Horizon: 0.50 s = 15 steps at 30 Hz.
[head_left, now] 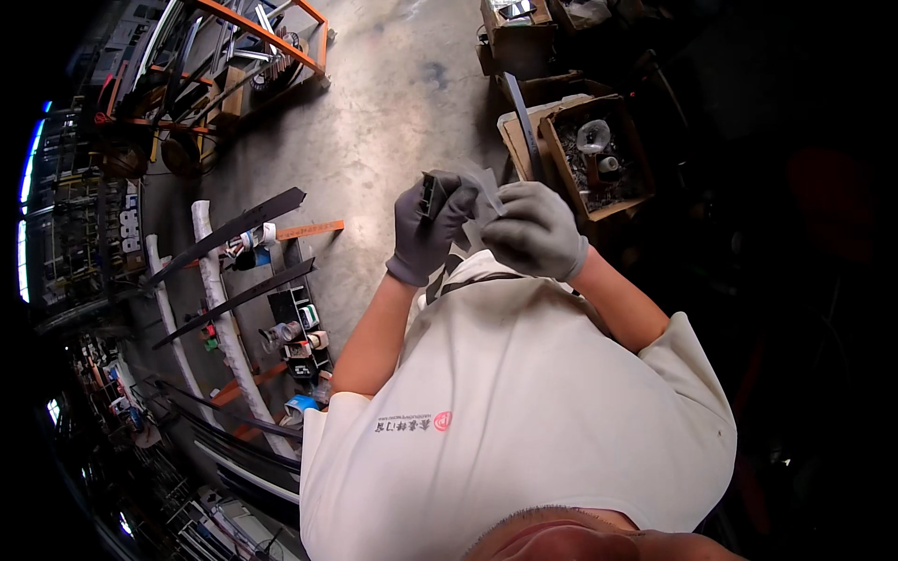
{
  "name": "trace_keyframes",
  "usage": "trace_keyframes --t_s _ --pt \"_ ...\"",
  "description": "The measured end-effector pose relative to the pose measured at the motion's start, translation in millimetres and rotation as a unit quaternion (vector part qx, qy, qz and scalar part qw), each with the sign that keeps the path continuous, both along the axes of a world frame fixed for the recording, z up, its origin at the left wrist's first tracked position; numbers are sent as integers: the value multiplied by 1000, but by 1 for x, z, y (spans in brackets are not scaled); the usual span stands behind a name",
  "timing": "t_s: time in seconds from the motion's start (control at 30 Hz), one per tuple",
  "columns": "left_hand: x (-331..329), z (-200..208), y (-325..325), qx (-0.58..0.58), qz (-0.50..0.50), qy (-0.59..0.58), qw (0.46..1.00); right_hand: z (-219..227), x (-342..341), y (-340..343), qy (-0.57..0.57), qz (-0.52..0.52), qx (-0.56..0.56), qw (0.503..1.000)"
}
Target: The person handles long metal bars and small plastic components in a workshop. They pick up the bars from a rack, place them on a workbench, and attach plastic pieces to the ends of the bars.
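Observation:
In front of my chest, both hands wear grey gloves. My left hand (430, 226) is closed around a small black part (427, 197), whose exact kind I cannot make out. A thin, crumpled piece of clear plastic, perhaps a small bag (485, 190), stretches between the two hands. Its right side is pinched in the fingers of my right hand (535, 230), which is bent with its back toward me. The left fingers hide most of the black part, and whether the plastic still wraps any of it cannot be seen.
Ahead to the right stands an open cardboard box (619, 207) of small parts, with a dark metal strip (523, 124) beside it. On the left, dark profiles (234, 231) lie across white-wrapped bars (227, 329). An orange-framed cart (320, 42) stands at the far left.

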<state>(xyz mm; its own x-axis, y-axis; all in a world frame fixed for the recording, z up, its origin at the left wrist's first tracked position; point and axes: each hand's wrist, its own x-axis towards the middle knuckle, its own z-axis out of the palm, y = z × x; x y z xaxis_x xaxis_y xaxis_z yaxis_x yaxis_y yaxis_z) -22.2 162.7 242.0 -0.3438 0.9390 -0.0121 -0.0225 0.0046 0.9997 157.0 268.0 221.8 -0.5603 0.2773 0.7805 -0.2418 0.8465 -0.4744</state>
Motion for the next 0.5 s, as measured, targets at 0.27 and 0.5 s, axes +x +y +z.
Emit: trace_keyframes --t_s 0.27,0.5 --pt "-8 -5 -20 29 30 -13 999 31 -8 -29 -94 66 -615 780" --pt "-9 -15 -26 83 161 122 976 27 -23 -36 -59 -170 -200 963"
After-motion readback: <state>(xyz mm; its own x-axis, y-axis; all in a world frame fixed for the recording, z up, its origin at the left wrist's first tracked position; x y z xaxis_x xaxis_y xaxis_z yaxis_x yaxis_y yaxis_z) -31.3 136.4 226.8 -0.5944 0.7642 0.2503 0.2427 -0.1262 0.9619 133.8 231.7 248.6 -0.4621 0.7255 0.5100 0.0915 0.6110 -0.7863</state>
